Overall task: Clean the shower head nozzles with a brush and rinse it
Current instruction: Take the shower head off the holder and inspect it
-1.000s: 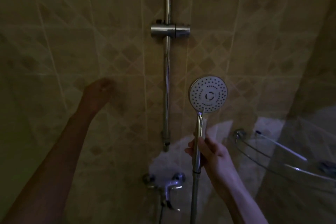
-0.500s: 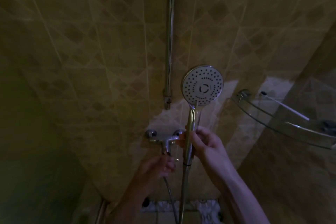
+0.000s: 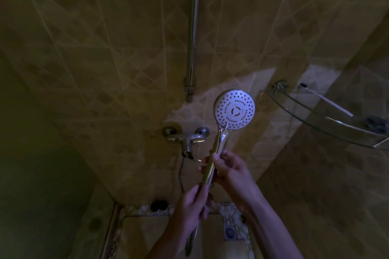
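The scene is dim, with tan diamond-patterned wall tiles point(image 3: 105, 48) filling the left and far side; low on the far wall sits the tap point(image 3: 185, 137), a chrome mixer with two round knobs, and a thin hose point(image 3: 180, 171) drops from its underside; above and just right of it a metal rail point(image 3: 192, 38) runs up the wall and out of the top of the view; near the bottom centre the left hand point(image 3: 192, 201) has its fingers curled around the lower end of the shower handle, where the handle meets its hose; just above and to the right, the right hand point(image 3: 230, 171) is clenched around the middle of the same handle, thumb lying along the front; the shower head point(image 3: 234, 110) stands upright above both hands, its round white face with dark nozzle holes turned toward the camera, right of the rail's lower end and clear of the wall; at the far right a curved glass shelf point(image 3: 311, 119) is fixed in the corner, with a small dark item on it, too blurred to tell what it is.
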Available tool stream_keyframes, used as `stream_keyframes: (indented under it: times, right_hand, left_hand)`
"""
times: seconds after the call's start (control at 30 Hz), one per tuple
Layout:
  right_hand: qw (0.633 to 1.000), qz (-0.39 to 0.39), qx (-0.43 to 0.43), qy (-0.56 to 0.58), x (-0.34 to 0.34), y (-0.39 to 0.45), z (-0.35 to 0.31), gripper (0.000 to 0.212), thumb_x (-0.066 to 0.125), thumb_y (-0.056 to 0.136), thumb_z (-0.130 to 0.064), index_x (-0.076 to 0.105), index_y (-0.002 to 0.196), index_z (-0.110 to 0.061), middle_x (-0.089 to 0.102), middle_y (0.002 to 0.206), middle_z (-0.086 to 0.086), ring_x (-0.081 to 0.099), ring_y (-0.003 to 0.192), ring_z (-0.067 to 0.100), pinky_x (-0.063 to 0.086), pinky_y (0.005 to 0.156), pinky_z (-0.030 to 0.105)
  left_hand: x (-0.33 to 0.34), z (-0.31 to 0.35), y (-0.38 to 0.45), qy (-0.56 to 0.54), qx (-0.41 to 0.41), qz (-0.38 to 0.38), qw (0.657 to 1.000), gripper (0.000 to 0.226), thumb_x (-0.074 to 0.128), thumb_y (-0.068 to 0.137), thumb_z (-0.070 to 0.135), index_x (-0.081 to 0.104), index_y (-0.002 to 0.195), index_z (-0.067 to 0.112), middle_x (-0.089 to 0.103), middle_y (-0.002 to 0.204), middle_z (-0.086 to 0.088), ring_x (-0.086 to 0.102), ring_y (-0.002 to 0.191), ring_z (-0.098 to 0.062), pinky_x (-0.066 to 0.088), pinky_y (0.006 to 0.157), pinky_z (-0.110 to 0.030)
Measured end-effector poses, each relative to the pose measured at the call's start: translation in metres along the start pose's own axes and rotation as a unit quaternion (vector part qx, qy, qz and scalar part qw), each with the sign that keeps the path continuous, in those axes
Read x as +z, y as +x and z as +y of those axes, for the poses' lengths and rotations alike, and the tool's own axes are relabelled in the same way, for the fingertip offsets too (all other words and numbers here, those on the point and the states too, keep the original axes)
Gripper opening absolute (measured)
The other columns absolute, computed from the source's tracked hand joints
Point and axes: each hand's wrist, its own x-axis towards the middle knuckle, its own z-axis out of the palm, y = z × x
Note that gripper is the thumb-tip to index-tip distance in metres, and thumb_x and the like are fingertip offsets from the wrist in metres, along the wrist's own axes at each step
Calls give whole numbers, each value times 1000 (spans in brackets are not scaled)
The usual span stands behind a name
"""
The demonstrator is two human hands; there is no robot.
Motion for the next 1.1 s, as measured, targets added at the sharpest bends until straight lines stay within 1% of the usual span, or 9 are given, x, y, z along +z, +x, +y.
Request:
stream_keyframes:
  times: [0.07, 0.17, 0.3, 0.43, 0.5, 0.63, 0.77, 0.9, 1.1]
  right_hand:
    - [1000, 0, 12, 4, -2, 0, 3, 27, 56, 93, -13, 54, 109, 9, 61, 94, 19, 70, 87, 35, 58, 75, 41]
    - [1000, 8, 22, -2, -7, 2, 7, 28, 55, 94, -12, 53, 109, 11, 60, 94, 20, 70, 87, 35, 57, 76, 42]
    - [997, 61, 39, 4, -20, -2, 21, 21, 58, 93, -12, 57, 102, 7, 61, 87, 18, 70, 88, 36, 57, 79, 43]
    - [993, 102, 53, -8, -41, -14, 38, 9, 64, 89, -14, 63, 86, -7, 61, 79, 15, 66, 90, 39, 52, 86, 54]
    - [991, 118, 63, -2, -50, -21, 45, 10, 67, 88, -17, 64, 83, -9, 65, 74, 12, 67, 89, 40, 51, 84, 56]
    - [984, 162, 66, 11, -63, -32, 52, 16, 65, 90, -20, 61, 87, -5, 65, 73, 13, 70, 86, 36, 55, 79, 52]
    - [981, 193, 28, 22, -70, -45, 57, 17, 61, 92, -15, 60, 92, 2, 61, 81, 24, 66, 74, 31, 54, 69, 41]
    - [977, 164, 7, 136, -80, -57, 56, 14, 60, 90, -7, 58, 96, 6, 60, 82, 22, 65, 72, 26, 56, 63, 33]
    - [950, 11, -7, 312, -95, -63, 54, 31, 52, 88, -6, 50, 117, 7, 56, 90, 17, 57, 78, 26, 52, 78, 38]
  left_hand:
    - [5, -2, 0, -13, -4, 8, 1000, 18, 46, 95, 23, 62, 96, 13, 46, 50, 4, 33, 34, -1, 24, 35, -11]
    - [10, -4, -1, -15, -14, -10, 1000, 17, 43, 97, 20, 57, 101, 12, 39, 50, 8, 29, 36, 0, 22, 36, -11]
    - [10, -15, 0, -9, -52, -39, 998, 17, 44, 97, 24, 53, 88, 13, 41, 56, 3, 29, 37, -2, 20, 38, -16]
    - [14, -33, -1, 30, -63, -54, 996, 24, 47, 96, 23, 60, 81, 10, 62, 56, 1, 51, 46, -10, 35, 47, -21]
    - [19, -41, -2, 33, -67, -57, 996, 24, 47, 96, 20, 61, 79, 10, 62, 54, 1, 52, 47, -9, 36, 47, -19]
    - [34, -53, -10, 36, -85, -70, 993, 29, 44, 97, 27, 58, 74, 17, 52, 51, 10, 37, 43, 2, 26, 43, -11]
    - [45, -61, -19, -30, -133, -87, 987, 30, 46, 94, 38, 60, 79, 15, 42, 48, 11, 28, 39, 1, 18, 35, -12]
    - [48, -63, -24, -147, -186, -138, 962, 29, 60, 82, 43, 61, 82, 14, 36, 54, 8, 24, 41, -1, 15, 34, -13]
    - [54, -59, -29, -267, -224, -225, 910, 26, 61, 87, 35, 64, 88, 10, 34, 58, 3, 23, 41, -4, 20, 35, -16]
